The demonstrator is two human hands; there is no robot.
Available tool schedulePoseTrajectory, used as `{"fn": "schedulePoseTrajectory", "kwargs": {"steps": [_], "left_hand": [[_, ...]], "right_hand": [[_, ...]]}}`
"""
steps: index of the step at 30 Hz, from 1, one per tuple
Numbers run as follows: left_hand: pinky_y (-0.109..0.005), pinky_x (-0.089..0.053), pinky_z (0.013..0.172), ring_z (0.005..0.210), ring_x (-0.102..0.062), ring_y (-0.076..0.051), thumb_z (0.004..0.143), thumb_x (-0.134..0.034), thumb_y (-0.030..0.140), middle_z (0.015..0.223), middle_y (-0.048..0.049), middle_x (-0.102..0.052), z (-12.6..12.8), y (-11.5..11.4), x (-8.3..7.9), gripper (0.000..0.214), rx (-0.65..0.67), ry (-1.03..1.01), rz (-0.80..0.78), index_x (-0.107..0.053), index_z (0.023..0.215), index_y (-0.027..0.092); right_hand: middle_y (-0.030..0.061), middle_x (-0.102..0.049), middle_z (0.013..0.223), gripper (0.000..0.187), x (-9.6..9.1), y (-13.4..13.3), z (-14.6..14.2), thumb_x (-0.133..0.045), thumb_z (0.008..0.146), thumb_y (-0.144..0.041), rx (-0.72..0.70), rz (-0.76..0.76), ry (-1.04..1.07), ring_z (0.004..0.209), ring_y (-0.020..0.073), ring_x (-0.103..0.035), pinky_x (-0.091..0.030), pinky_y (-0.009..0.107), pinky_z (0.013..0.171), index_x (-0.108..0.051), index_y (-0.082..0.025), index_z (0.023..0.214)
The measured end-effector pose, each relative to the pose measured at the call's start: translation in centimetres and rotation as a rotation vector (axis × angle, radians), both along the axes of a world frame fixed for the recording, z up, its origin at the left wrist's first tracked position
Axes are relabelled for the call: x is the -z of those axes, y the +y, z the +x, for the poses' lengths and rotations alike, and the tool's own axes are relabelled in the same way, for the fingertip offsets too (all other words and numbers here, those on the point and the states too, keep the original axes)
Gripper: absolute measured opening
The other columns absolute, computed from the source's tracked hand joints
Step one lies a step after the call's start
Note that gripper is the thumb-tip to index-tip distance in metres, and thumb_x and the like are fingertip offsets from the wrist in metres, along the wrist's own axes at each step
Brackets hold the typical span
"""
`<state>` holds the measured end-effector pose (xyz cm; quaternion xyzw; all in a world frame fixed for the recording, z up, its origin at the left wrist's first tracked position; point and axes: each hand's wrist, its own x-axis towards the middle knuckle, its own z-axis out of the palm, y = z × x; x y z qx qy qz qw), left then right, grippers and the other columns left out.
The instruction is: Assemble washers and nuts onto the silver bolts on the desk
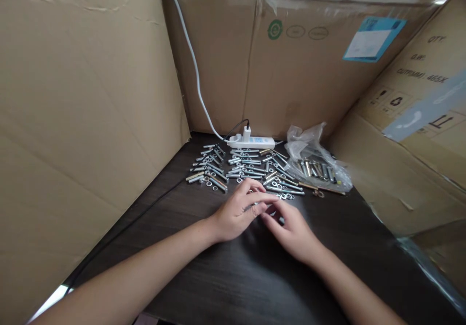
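My left hand (238,211) and my right hand (291,228) meet over the dark table, fingertips touching or nearly so. Both have their fingers bent together in a pinch. A small glint of metal shows between them, but the fingers hide most of it, and I cannot make out its kind. Just beyond the hands lie rows of metal sleeve anchor bolts (253,162), with loose washers (286,196) among them. Another group of bolts (217,181) with washers lies to the left. A clear plastic bag (338,172) at the right has several bolts (315,169) in it.
A white power strip (267,143) with a plugged-in charger (246,133) sits at the back. Its white cable (196,72) runs up the cardboard wall (218,48). A black cord (145,206) crosses the table's left side. Cardboard also stands left and right.
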<state>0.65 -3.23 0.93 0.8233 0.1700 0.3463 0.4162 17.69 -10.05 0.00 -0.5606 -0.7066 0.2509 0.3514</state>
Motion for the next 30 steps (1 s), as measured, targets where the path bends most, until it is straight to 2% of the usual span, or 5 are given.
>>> {"fn": "schedulePoseTrajectory", "kwargs": {"steps": [10,15,20,24,30], "left_hand": [[-0.035,-0.032,0.101,0.109,-0.042,-0.021,0.092,-0.043,0.033,0.111,-0.0077,-0.046,0.6,-1.1,0.3,0.033,0.074,0.120,0.072,-0.059,0.121,0.029],[-0.036,-0.033,0.098,0.107,-0.042,-0.022,0.090,-0.044,0.029,0.110,-0.0078,-0.046,1.1,0.0,0.5,0.035,-0.104,0.216,0.129,-0.051,0.124,0.023],[-0.039,-0.032,0.086,0.094,-0.042,-0.025,0.087,-0.046,0.023,0.098,-0.0088,-0.052,4.5,1.4,1.1,0.022,-0.158,0.431,0.448,-0.058,0.105,0.018],[-0.040,-0.031,0.084,0.094,-0.041,-0.026,0.086,-0.048,0.027,0.094,-0.0096,-0.052,6.9,1.9,1.6,0.019,-0.138,0.489,0.557,-0.058,0.098,0.017],[-0.035,-0.034,0.080,0.094,-0.043,-0.023,0.087,-0.048,0.031,0.098,-0.0076,-0.054,7.2,2.0,2.0,0.020,-0.207,0.579,0.608,-0.053,0.099,0.016]], "right_hand": [[0.0055,-0.064,0.094,0.024,0.6,-0.7,-1.3,-0.036,0.090,-0.029,-0.134,-0.024,0.159,0.097,0.0222,-0.058,-0.045,0.033,0.088,-0.058,-0.022,0.099],[-0.0004,-0.050,0.068,0.022,-0.6,0.6,2.9,-0.038,0.090,-0.033,0.098,-0.021,0.061,0.065,0.0158,-0.047,-0.038,0.025,0.061,-0.046,-0.020,0.074],[-0.0040,-0.033,0.061,0.030,-0.1,2.1,7.6,-0.042,0.088,-0.039,0.395,0.097,0.067,0.059,0.0122,-0.035,-0.030,0.024,0.057,-0.036,-0.020,0.064],[-0.0046,-0.032,0.059,0.031,0.0,2.3,7.9,-0.043,0.087,-0.039,0.399,0.115,0.016,0.057,0.0115,-0.035,-0.029,0.024,0.056,-0.036,-0.020,0.063],[-0.0046,-0.037,0.059,0.028,-0.3,2.1,6.9,-0.045,0.085,-0.036,0.351,0.136,-0.038,0.057,0.0109,-0.037,-0.029,0.023,0.056,-0.040,-0.019,0.064]]}}
